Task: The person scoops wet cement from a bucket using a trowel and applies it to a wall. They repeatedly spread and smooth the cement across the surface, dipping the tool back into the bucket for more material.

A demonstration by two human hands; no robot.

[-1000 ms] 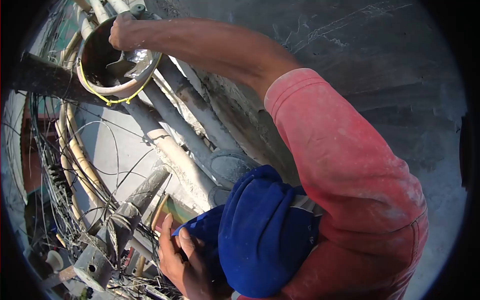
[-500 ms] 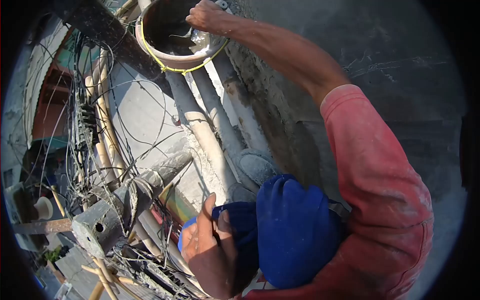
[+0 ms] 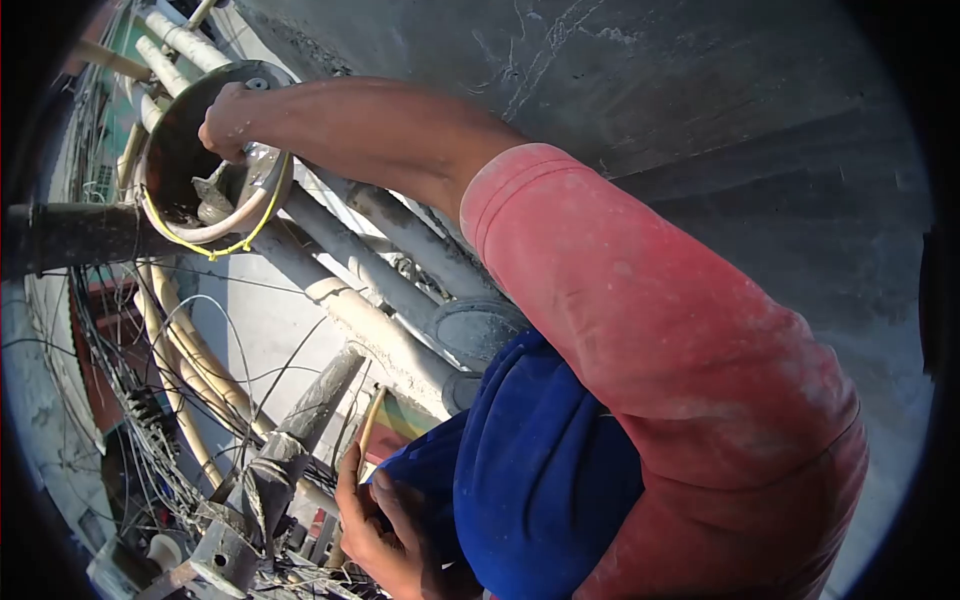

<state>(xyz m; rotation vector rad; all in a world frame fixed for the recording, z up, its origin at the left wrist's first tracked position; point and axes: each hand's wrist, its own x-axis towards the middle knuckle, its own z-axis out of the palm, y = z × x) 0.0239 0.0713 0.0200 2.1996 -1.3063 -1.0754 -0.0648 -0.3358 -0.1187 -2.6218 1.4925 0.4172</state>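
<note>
My right hand is curled closed inside a round bucket with a yellow cord around its outside. Below the fingers lies a grey, wet-looking lump, and a shiny wet patch shows beside the wrist. What the fist grips is hidden; I cannot tell its kind. My left hand is held low beside my blue-clad knee, index finger stretched up and thumb apart. It holds nothing visible. A bamboo stick shows just behind its fingertip.
Cement-spattered poles run under the bucket and my feet. A shoe rests on them. A grey wall rises on the right. Tangled cables hang at left, near a dark pipe and a grey metal post.
My view has swung, so the bucket and my right arm sit further left and lower. The right hand stays in the bucket. My left hand appears lower, its index finger still raised.
</note>
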